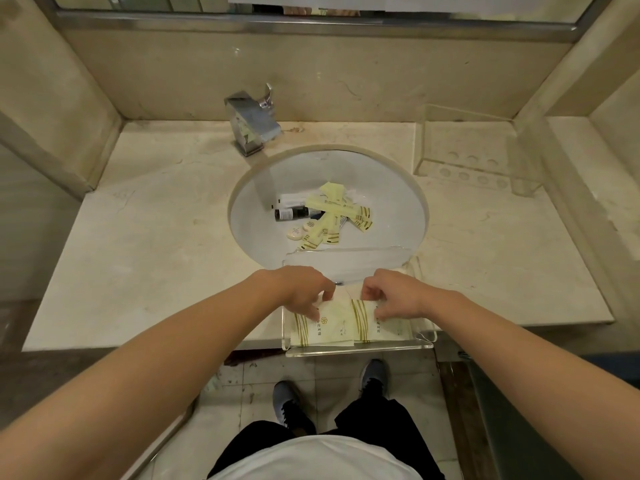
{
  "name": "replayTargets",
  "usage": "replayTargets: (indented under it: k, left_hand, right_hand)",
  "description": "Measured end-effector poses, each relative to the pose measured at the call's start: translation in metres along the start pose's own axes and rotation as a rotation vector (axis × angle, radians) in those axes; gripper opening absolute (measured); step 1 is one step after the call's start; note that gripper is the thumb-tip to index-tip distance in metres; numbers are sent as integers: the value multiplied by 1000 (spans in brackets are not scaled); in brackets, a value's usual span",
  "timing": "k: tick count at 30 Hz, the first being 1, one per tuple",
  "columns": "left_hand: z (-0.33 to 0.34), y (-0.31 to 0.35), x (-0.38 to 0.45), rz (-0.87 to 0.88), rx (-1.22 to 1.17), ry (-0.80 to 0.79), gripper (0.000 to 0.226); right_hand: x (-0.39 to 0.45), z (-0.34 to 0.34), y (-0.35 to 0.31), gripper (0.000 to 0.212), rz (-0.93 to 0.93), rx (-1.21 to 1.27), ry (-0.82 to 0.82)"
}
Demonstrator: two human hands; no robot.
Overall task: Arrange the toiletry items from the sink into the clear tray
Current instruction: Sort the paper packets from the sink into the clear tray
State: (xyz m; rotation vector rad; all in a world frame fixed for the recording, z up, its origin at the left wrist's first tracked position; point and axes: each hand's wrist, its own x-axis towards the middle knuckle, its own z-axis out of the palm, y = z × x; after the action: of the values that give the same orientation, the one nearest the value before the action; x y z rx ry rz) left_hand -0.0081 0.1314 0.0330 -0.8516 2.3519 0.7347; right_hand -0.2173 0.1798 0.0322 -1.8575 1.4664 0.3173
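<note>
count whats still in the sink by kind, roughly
Pale yellow sachets: about 8, overlapping, so not exact
Dark bottles: 1 clear
Round soaps: 2
White tube: 1
Total: about 12

No legible text anywhere. Pale yellow packet (337, 320) in clear tray (360, 349): small flower-like logo w/ a short line of dark characters under it, too small to read. Packets in sink (343, 211): faint print marks, unreadable. Dark bottle (291, 214) in sink (398, 202): white label w/ tiny print, can't make out. Round soaps (300, 231): embossed or printed emblem, not decipherable. No brand names, numbers or signs readable.
</note>
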Motion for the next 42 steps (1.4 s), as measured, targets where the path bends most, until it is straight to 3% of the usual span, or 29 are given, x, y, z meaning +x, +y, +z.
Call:
replayTargets:
  k: [8,15,32,37,42]
  left_hand:
    - [3,-4,-4,38,-49,7,42]
    - [8,-2,-2,51,-54,21,49]
    - [7,-6,7,4,-87,16,36]
    - [2,-9,10,-10,-104,98,36]
    - [-11,-11,19,-57,-213,346,33]
  right_hand:
    - [2,-2,4,19,-21,75,-9]
    - [5,3,1,43,-24,-31,-22]
    - [19,3,1,38,-89,-68,-25]
    - [20,-3,6,33,-112,-80,-1]
    - [20,-15,3,32,-138,-69,161]
